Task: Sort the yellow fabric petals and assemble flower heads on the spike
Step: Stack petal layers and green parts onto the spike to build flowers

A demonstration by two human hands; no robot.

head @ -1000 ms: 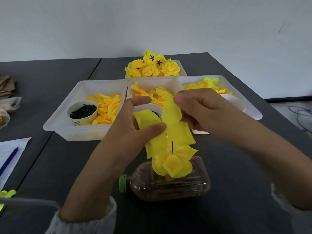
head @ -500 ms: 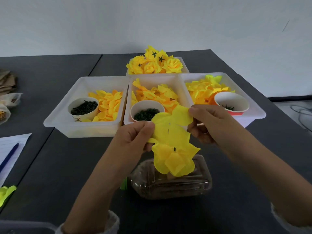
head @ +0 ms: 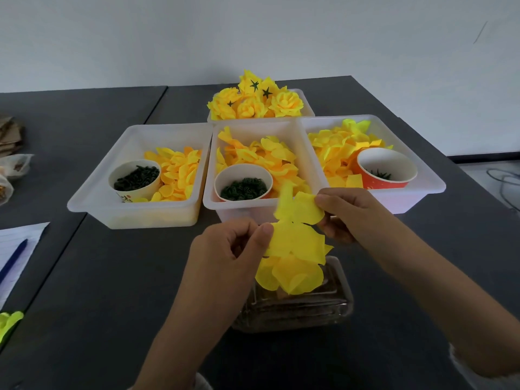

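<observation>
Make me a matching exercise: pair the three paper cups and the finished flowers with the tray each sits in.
Things:
1. cream paper cup
2. white paper cup
3. orange paper cup
4. finished flower heads

Places:
A. right tray
B. back tray
C. left tray
D. middle tray

Pairs: 1-C, 2-D, 3-A, 4-B

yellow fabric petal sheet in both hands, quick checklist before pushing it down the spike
1. Left hand pinches the yellow fabric petal sheet: ok.
2. Right hand pinches its upper lobe: ok.
3. Spike tip through the sheet: cannot tell, hidden.
4. Earlier yellow petal layers sit below the sheet: ok.
5. Clear plastic bottle base lies flat on the dark table: ok.
</observation>
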